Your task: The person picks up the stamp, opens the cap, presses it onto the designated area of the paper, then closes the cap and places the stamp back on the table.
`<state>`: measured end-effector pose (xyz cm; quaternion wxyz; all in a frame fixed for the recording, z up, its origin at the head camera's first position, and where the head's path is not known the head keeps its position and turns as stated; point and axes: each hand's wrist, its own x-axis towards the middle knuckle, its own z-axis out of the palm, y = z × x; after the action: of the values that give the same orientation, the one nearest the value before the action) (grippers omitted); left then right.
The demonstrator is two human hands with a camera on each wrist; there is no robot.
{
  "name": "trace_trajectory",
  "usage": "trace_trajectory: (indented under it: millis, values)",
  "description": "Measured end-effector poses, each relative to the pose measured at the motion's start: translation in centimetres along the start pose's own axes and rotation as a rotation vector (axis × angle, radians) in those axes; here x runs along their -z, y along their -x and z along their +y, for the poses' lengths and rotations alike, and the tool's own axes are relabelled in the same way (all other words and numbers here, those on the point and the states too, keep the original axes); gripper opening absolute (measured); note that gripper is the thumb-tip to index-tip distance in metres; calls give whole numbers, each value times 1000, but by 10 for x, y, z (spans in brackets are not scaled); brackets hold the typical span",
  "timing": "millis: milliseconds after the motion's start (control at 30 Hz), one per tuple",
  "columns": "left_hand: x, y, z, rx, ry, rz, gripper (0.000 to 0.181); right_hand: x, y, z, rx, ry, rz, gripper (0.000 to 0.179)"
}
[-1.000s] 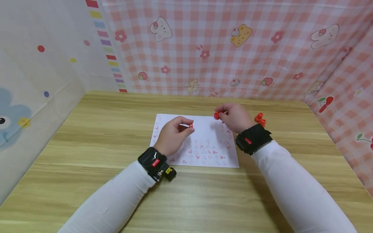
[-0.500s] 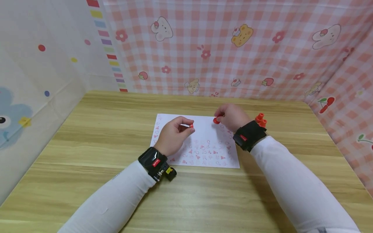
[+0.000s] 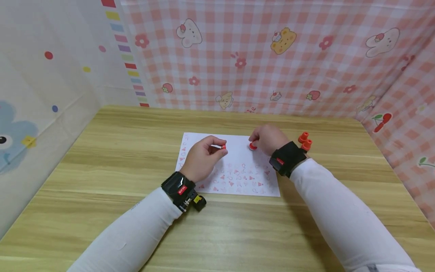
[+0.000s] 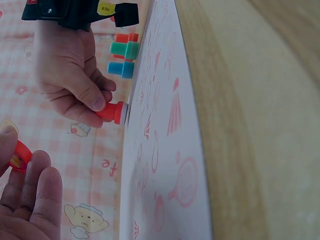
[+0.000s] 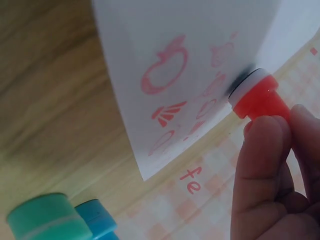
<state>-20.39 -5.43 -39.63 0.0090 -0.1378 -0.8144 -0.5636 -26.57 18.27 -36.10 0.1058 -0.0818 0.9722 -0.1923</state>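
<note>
My right hand [image 3: 270,139] pinches a red toy stamp [image 5: 262,95] by its handle, white-rimmed end facing the paper. In the right wrist view the rim is right at the paper's surface; I cannot tell whether it touches. The white paper [image 3: 238,149] carries rows of red prints, including shuttlecocks and rackets, along its sides and lower part. Over the left half of the sheet, my left hand [image 3: 200,160] holds a small red cap [image 4: 20,156] between thumb and fingers. Part of its inside shows in the left wrist view.
More stamps stand on the wooden table [image 3: 221,234] right of the paper; the wrist views show a green stamp [image 4: 125,49] and a blue stamp [image 4: 121,69] there. A pink checked cloth [image 3: 221,49] hangs behind the table's back edge.
My right hand has lowered the red stamp and drawn it toward me, onto or just above the paper's upper right area. The left hand has stayed in place with the cap.
</note>
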Motion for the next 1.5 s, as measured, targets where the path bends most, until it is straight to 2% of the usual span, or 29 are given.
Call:
trace_trajectory:
  millis: [300, 1233, 1500]
  values:
    - [0, 0, 0, 1, 0, -2, 20, -1, -1, 0, 43, 42, 1, 19]
    - [1, 0, 0, -11, -16, -12, 24, -3, -2, 1, 64, 38, 8, 18]
    - [1, 0, 0, 1, -14, -7, 24, -7, -6, 2, 61, 81, 21, 17]
